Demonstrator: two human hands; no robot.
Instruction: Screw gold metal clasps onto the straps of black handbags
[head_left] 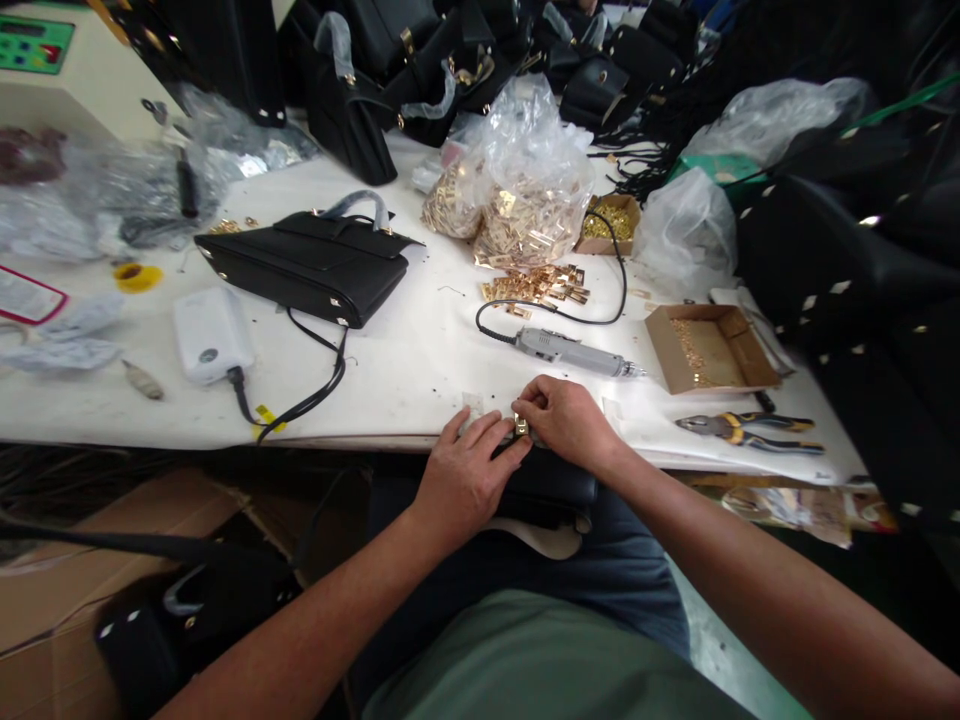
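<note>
Across my lap, against the table's front edge, lies a black handbag [551, 492] with a pale curved handle below it. A small gold metal clasp [521, 425] sits at the bag's upper edge, between my hands. My right hand [566, 420] has its thumb and fingertips pinched at the clasp's upper side. My left hand [466, 478] grips the bag's edge from the left, its thumb and forefinger close beside the clasp. The fingers partly cover the clasp and the bag's edge. Just beyond my hands rests a grey electric screwdriver [574, 352], its tip pointing right.
Pliers [750, 430] and a cardboard box [712, 385] of small gold parts lie at right. Gold clasps [536, 285] are piled before a plastic bag [532, 200] full of more. Another black handbag [315, 265] and a white power adapter [214, 335] stand at left.
</note>
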